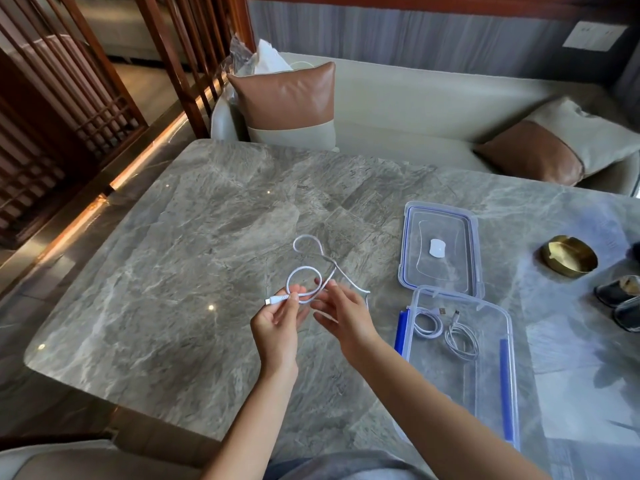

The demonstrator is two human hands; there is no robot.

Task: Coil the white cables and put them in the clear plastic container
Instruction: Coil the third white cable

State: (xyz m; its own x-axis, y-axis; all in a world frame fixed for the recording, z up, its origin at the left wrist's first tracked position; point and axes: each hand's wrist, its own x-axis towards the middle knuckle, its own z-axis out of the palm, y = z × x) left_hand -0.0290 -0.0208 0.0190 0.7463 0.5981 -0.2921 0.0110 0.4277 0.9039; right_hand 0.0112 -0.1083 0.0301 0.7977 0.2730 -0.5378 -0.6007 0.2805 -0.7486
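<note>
Above the marble table (156, 258), the left hand (277, 322) pinches a light, limp white cable (304, 271) behind its plug while the right hand (341, 315) guides a loop, container (485, 375) at four o'clock holding two coils.

marble table (180, 258), container (491, 386), lid (440, 216), ashtray (569, 255)

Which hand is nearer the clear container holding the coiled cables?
Right. The right hand is just left of the clear container; the left hand, pinching the white cable, is farther left.
</note>
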